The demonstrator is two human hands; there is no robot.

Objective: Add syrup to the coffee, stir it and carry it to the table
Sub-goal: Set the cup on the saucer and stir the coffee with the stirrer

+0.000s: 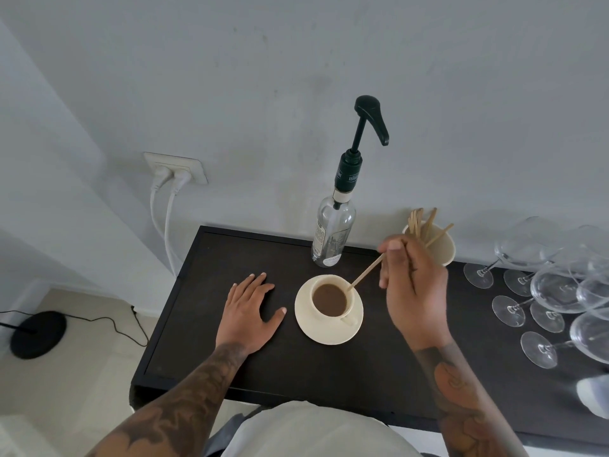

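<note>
Wooden stirrer (365,272) is dipping into the coffee cup (331,300) from the head view; we are pinching it in our right hand (413,285), fingers curled round it. Our left hand (252,310) is lying flat on the black counter (204,324), fingers spread, holding nothing. Nothing is steadying the cup on its saucer (316,334), so we are judging that brisk stirring risks slopping coffee or sliding it. The syrup bottle (334,232) is standing just behind, within knocking range.
</note>
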